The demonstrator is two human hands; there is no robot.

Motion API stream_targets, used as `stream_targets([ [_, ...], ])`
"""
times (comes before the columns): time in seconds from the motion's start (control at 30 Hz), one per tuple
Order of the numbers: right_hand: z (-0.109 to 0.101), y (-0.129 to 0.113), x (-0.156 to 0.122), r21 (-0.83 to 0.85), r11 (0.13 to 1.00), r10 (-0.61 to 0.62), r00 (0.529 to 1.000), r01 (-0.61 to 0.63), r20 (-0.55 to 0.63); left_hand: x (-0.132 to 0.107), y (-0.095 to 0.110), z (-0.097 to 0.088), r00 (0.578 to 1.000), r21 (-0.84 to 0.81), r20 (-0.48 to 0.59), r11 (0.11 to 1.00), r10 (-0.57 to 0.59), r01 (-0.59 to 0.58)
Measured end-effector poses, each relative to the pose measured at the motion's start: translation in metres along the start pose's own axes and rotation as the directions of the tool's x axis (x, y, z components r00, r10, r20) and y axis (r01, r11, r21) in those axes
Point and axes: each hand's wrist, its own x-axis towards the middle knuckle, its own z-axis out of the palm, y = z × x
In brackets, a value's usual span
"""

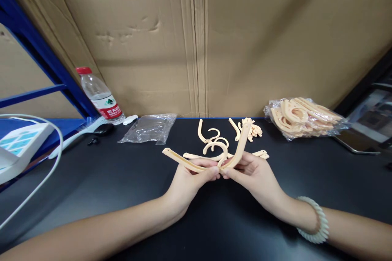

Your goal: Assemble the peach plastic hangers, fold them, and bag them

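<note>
head view: left hand [190, 182] and right hand [259, 176] pinch a hanger [241, 147] near its hook [226, 153].
best pressed gently, evenly.

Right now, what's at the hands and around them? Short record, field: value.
Left hand: thumb and fingers pinch a beige plastic hanger with curved arms and a hook
Right hand: pinches the same hanger near the hook's base
Joint: partly covered by fingertips; fastening can't be told
Behind the hands: loose beige curved strips and hooks, pile of small beige pieces
Back left: clear bottle with red cap, flat clear plastic bag
Back right: clear bag of beige parts
Surface: black tabletop
</note>
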Motion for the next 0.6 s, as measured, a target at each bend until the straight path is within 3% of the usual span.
stream_targets([
  [0.13,-0.015,-0.007,0.006,-0.012,0.999,0.036,0.999,-0.036,0.014,-0.001,0.003,-0.004,0.997,-0.014,-0.063,0.999,-0.036,0.035],
  [0.23,-0.041,-0.022,0.016,-0.052,0.999,0.004,1.0,-0.004,-0.007,0.0,0.011,-0.011,0.993,-0.019,-0.093,0.997,-0.07,0.069],
  [0.3,-0.063,-0.034,0.023,-0.19,0.981,-0.011,0.997,0.025,0.075,0.002,0.018,-0.017,0.993,-0.037,-0.077,0.995,-0.094,0.091],
  [0.47,-0.109,-0.058,0.035,-0.466,0.881,0.0,0.986,0.079,0.168,0.017,0.035,-0.039,0.979,-0.01,0.091,0.983,-0.18,0.182],
  [0.53,-0.119,-0.064,0.036,-0.565,0.819,0.042,0.972,0.1,0.233,0.025,0.04,-0.05,0.965,0.093,0.172,0.978,-0.198,0.184],
  [0.6,-0.124,-0.066,0.036,-0.664,0.739,0.106,0.954,0.114,0.281,0.032,0.043,-0.06,0.964,0.282,0.214,0.955,-0.159,0.095],
])
